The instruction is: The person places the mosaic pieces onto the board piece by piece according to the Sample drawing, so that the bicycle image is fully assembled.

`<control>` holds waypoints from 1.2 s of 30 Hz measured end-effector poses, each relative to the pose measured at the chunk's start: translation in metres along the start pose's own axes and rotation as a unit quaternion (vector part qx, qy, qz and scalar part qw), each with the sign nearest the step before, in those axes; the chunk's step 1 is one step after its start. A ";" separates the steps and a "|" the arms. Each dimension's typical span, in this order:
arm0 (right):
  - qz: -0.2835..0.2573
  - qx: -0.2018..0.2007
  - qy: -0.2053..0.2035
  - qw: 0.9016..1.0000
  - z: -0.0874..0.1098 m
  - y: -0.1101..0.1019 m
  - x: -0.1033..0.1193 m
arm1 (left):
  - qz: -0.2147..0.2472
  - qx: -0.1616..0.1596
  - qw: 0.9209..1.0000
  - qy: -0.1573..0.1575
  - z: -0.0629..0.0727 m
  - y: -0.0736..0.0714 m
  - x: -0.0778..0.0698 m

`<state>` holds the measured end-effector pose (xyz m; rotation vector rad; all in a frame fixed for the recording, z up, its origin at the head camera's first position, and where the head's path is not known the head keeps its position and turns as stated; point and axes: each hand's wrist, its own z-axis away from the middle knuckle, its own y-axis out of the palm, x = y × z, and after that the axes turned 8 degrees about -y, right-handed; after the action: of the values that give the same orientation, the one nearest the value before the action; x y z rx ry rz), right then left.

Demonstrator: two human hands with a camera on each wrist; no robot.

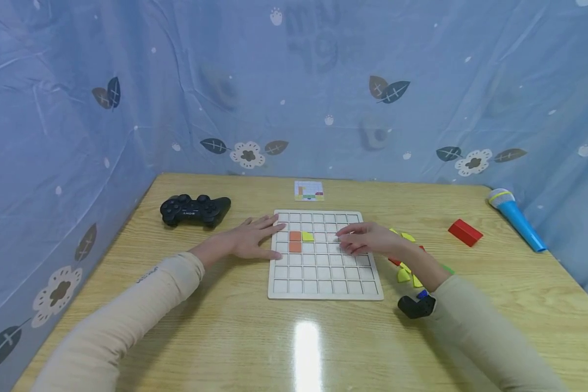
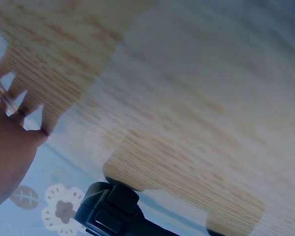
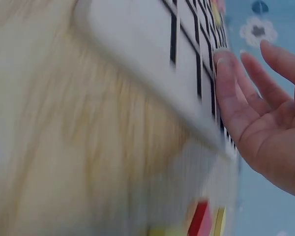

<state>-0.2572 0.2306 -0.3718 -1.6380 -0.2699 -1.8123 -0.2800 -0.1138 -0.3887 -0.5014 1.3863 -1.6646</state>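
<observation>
A white gridded board (image 1: 324,287) lies flat on the wooden table. Two orange square pieces (image 1: 295,247) fill neighbouring cells on its left part, one above the other, and a yellow piece (image 1: 307,237) with a curved side sits right of the upper one. My left hand (image 1: 249,239) lies with spread fingers at the board's left edge, fingertips over its rim. Over the right part of the board is my right hand (image 1: 367,239), its fingers loosely bent. In the right wrist view, nothing shows between the fingers of that hand (image 3: 270,113).
Several loose yellow pieces (image 1: 404,275), with red, green and blue ones, lie right of the board, partly behind my right forearm. A small pattern card (image 1: 309,191) lies beyond the board. A black game controller (image 1: 193,210) is back left; a red block (image 1: 465,232) and blue microphone (image 1: 521,222) are right.
</observation>
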 end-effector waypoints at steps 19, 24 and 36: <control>0.067 -0.081 -0.003 0.994 0.080 -0.071 -0.026 | 0.002 -0.007 1.000 0.006 0.002 -0.002 -0.001; 0.131 -0.121 -0.018 0.984 0.099 -0.077 -0.031 | 0.003 -0.009 1.000 0.005 0.003 -0.003 -0.003; 0.223 -0.127 -0.037 0.966 0.129 -0.085 -0.051 | -0.001 -0.012 1.000 0.004 0.003 -0.002 -0.002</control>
<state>-0.2046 0.3850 -0.3719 -1.7699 0.2929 -1.4859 -0.2774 -0.1137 -0.3853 -0.5111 1.4138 -1.6557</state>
